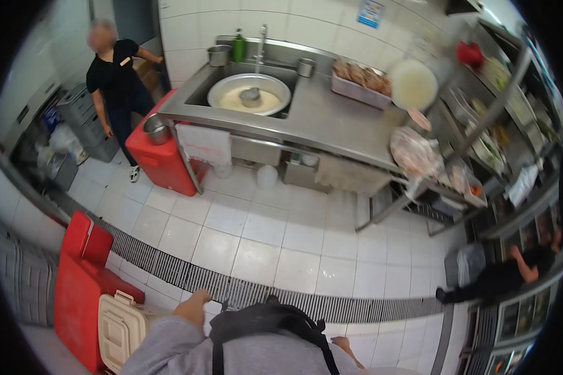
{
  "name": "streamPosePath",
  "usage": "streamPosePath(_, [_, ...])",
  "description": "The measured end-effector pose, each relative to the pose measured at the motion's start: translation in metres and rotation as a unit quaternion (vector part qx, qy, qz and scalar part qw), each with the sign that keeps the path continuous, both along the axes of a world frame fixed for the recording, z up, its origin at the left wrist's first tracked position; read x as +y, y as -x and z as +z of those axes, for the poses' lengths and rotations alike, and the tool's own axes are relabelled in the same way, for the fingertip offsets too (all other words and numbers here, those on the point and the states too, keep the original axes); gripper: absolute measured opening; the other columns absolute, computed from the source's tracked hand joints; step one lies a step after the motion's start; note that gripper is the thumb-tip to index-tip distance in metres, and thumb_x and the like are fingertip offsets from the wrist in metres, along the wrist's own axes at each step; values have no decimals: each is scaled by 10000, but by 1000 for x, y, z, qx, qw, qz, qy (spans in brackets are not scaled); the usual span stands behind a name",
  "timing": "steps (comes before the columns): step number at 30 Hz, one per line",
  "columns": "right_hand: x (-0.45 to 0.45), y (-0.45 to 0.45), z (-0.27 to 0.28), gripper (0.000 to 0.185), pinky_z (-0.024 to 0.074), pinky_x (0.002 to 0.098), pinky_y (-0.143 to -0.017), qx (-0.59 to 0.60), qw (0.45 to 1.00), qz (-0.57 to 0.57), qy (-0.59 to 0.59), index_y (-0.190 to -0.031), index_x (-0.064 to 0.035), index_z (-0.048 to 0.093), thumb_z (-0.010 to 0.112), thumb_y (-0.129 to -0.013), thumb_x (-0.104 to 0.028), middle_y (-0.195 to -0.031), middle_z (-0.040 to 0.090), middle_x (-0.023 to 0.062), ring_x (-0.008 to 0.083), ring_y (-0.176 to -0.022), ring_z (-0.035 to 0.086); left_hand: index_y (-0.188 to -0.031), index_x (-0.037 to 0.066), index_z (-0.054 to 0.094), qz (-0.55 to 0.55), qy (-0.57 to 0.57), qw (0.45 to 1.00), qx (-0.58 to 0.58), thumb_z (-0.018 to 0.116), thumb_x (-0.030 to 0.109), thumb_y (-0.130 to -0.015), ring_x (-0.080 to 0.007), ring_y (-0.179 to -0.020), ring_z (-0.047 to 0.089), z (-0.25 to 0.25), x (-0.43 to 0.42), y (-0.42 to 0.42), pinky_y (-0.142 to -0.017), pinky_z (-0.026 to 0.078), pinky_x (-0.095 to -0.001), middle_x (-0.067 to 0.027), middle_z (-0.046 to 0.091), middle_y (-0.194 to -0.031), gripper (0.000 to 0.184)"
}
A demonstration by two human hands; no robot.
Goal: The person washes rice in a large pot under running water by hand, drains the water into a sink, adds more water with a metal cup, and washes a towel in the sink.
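Observation:
My left hand [194, 306] hangs low in front of my grey sleeve, close to a beige-lidded bin [122, 330]. Its fingers point down and away, too hidden to show whether they hold anything. Low on the other side of my body, my right hand [343, 344] shows only in part, with its fingers unclear. A black bag [266, 322] with straps sits against my front, between the two hands. Across the room, a large metal basin [219, 99] holds pale liquid and a small metal bowl [250, 95] inside the sink.
A steel counter [316, 119] carries a tray of brown food [363, 84] and a plastic bag [413, 153]. Red bins [162, 156] stand by the sink. A person in black [116, 75] is at left, another person [513, 272] at right. A drain grate [231, 284] crosses the tiled floor.

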State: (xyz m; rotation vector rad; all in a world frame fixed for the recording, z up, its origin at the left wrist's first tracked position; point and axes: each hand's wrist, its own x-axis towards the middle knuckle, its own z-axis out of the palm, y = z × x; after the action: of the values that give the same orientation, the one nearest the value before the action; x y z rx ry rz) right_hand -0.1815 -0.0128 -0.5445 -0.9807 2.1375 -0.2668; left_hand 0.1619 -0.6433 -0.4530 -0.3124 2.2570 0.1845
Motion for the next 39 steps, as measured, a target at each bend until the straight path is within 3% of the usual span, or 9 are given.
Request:
streamPosePath(1, [-87, 30, 47, 221, 459, 359, -508, -22, 979, -200, -39, -697, -93, 594, 447, -760, -246, -673, 607, 93, 221, -610, 590, -982, 52, 584, 426, -95, 898, -64, 472, 221, -719, -291, -851, 582, 41, 1, -18, -760, 448, -362, -143, 557, -1039, 332])
streamPosePath(2, [-130, 65, 106, 299, 454, 385, -528, 169, 984, 24, -56, -662, -65, 590, 402, -781, -264, -653, 600, 111, 250, -626, 590, -1032, 71, 556, 228, -155, 948, -161, 486, 189, -717, -278, -737, 606, 34, -7, -34, -668, 468, -389, -124, 594, -944, 343])
streamPosePath(3, [-161, 94, 108, 184, 464, 369, -517, 327, 944, -12, -50, -709, -66, 598, 482, -738, -205, -622, 588, 99, 236, -564, 582, -1023, 69, 541, 517, -210, 829, -30, 489, 177, -724, -259, -678, 600, 54, 2, -48, -602, 466, -389, -104, 592, -857, 323])
streamPosePath(4, [-231, 94, 199, 276, 461, 386, -537, 194, 940, -278, 30, -678, -36, 594, 451, -762, -257, -616, 587, 124, 266, -578, 581, -1015, 67, 526, 743, -236, 618, 106, 491, 166, -731, -241, -620, 594, 90, 11, -60, -536, 465, -389, -83, 590, -770, 303])
streamPosePath(11, [-539, 185, 323, 199, 463, 310, -604, 107, 941, -152, 283, -821, -23, 606, 571, -747, -204, -717, 610, 133, 241, -673, 595, -947, 56, 502, 881, -105, 426, 175, 466, 165, -760, -186, -516, 553, 84, -45, -66, -417, 428, -339, -74, 550, -681, 219])
streamPosePath(16, [-722, 153, 362, 164, 460, 275, -606, 41, 917, -66, 392, -874, -11, 594, 565, -768, -132, -778, 608, 123, 199, -687, 585, -955, 14, 543, 738, -58, 582, 337, 500, 141, -727, -225, -715, 593, 49, -164, -40, -630, 466, -321, -120, 606, -819, 265])
streamPosePath(20, [-815, 120, 395, 152, 458, 285, -608, 44, 908, -3, 417, -862, -21, 599, 578, -751, -123, -788, 604, 126, 204, -699, 587, -912, 28, 569, 615, 64, 652, 439, 517, 121, -730, -264, -775, 581, 152, -300, 29, -697, 451, -345, -154, 594, -816, 211])
streamPosePath(30, [-946, 208, 457, 109, 447, 278, -540, 78, 876, -122, 459, -792, -4, 591, 579, -751, -105, -735, 587, 122, 184, -638, 580, -912, 16, 563, 478, -149, 531, 683, 499, 13, -753, -107, -674, 517, 332, -493, 267, -605, 417, -220, -61, 552, -819, 171])
streamPosePath(39, [-1223, 338, 390, 297, 410, 334, -803, 114, 885, -31, 451, -1005, -5, 547, 532, -759, -169, -999, 550, 185, 302, -936, 524, -858, 4, 575, 392, -160, 666, 614, 517, -26, -730, -201, -752, 554, 380, -528, 352, -666, 442, -262, -112, 556, -840, 144])
